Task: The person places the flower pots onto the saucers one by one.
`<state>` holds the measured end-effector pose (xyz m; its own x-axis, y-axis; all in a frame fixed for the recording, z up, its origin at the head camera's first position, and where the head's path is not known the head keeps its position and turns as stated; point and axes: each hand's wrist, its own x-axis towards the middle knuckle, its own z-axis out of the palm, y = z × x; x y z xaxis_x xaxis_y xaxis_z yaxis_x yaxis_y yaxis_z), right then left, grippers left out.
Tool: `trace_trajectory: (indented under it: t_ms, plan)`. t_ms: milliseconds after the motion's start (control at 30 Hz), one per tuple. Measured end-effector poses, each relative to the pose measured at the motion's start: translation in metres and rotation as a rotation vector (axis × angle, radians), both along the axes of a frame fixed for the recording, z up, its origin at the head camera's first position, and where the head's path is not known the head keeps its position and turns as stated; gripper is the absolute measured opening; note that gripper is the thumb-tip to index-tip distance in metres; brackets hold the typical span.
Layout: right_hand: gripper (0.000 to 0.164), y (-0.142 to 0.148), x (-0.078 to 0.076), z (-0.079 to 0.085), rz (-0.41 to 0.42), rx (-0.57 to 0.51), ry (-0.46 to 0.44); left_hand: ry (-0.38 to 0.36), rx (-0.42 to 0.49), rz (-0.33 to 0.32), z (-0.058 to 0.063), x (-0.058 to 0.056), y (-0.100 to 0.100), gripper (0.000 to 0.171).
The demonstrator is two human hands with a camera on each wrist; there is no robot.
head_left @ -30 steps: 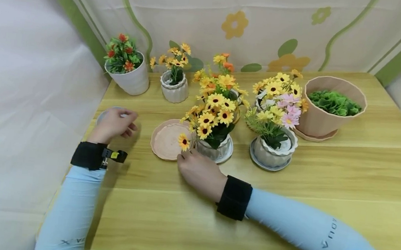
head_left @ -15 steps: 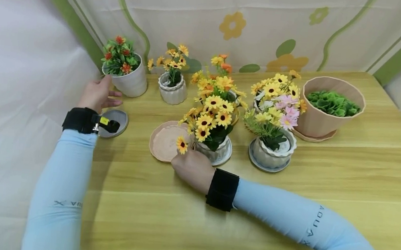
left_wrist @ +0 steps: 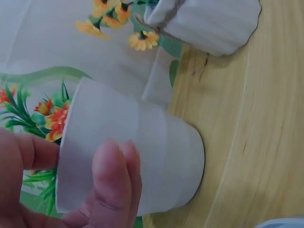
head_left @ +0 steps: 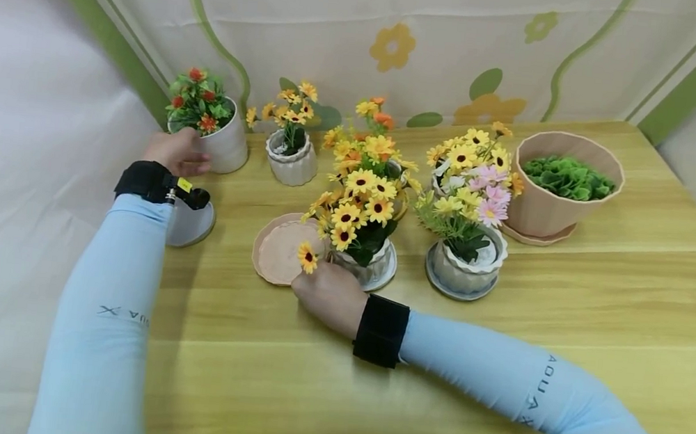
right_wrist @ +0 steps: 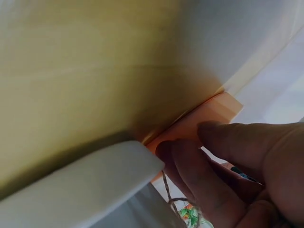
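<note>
My left hand (head_left: 177, 150) grips the upper edge of a white flowerpot (left_wrist: 142, 142) with red-orange flowers and green leaves. In the left wrist view, one digit reaches over the rim while other fingers lie along the outer wall. The pot stands upright at the back left. My right hand (head_left: 329, 298) is at the near right edge of a pink saucer (head_left: 278, 252), its fingers loosely bent. In the right wrist view, thumb and fingertips overlap the saucer's outer wall, beside a pot tied with twine. That pot of yellow sunflowers (head_left: 357, 211) partly overhangs the hand.
A grey saucer (head_left: 194, 229) lies below the left wrist. A small ribbed pot (head_left: 292, 163) with orange-yellow flowers stands at the back. To the right are a pot of pink and yellow flowers (head_left: 467, 270) on a saucer and a large pink planter (head_left: 543, 215) with green leaves.
My left hand has moved from over the grey saucer up and back to the white flowerpot's rim, uncovering the saucer. The right hand has shifted slightly left by the pink saucer.
</note>
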<state>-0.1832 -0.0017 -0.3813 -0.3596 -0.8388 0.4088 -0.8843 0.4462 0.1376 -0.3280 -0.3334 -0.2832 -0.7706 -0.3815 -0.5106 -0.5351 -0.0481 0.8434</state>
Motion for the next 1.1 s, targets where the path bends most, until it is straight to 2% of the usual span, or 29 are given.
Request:
trace_trajectory:
  t_ms: [100,200,333,433,500,633,800,867,967,1100]
  plan:
    - [0.024,0.000,-0.001,-0.001,0.017,-0.011,-0.021,-0.021,0.014,0.022,0.001,-0.006,-0.002,0.071]
    - [0.023,0.000,0.001,-0.003,0.039,-0.037,-0.037,-0.038,0.028,0.038,0.003,-0.007,-0.006,0.069]
    - [0.021,-0.002,0.002,-0.006,0.040,-0.052,-0.025,-0.024,0.022,0.028,0.005,-0.003,-0.012,0.064]
    - [0.021,-0.002,0.002,-0.005,0.029,-0.050,-0.001,0.016,0.000,-0.009,0.009,0.006,-0.013,0.058]
    - [0.020,-0.001,0.002,-0.005,0.025,-0.048,-0.007,0.056,-0.021,-0.046,0.014,0.016,-0.011,0.047]
    - [0.019,0.001,0.000,-0.003,0.017,-0.039,0.002,0.130,-0.110,-0.135,0.029,0.043,-0.002,0.026]
    - [0.020,0.000,0.001,-0.003,-0.006,-0.022,0.009,0.203,-0.261,-0.268,0.042,0.082,0.015,0.034]
    - [0.021,0.000,0.001,-0.004,-0.024,-0.014,0.028,0.222,-0.333,-0.337,0.043,0.096,0.025,0.039]
    - [0.022,-0.001,0.001,-0.004,-0.047,-0.007,0.090,0.227,-0.392,-0.426,0.039,0.114,0.040,0.043]
    - [0.022,0.000,0.002,-0.004,-0.058,-0.013,0.140,0.222,-0.358,-0.518,0.029,0.130,0.058,0.042]
